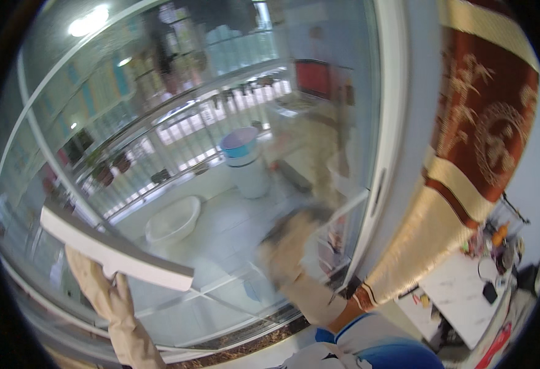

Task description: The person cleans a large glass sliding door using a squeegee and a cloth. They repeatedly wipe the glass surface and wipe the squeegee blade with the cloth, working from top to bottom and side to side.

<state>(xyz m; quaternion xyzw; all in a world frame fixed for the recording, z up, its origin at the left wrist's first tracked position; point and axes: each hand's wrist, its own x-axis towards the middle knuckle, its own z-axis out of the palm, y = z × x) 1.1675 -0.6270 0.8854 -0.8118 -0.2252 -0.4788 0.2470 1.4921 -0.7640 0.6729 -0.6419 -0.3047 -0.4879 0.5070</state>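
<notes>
My left hand [108, 288], in a beige rubber glove, grips a white window squeegee [117, 253] from below, its long head held tilted at the left. My right hand [293, 258], gloved alike, is blurred in front of the lower right part of the glass door [223, 230]. A dark, blurred thing [297, 221] lies at its fingers; it may be a cloth or pad. Whether the right hand touches the glass cannot be told.
A white door frame [385, 138] and a brown-and-gold curtain [477, 110] stand at the right. Behind the glass are a white basin [173, 221], a bin with a blue basin [244, 157] and railings [205, 120]. A marble-patterned table [463, 295] holds small items.
</notes>
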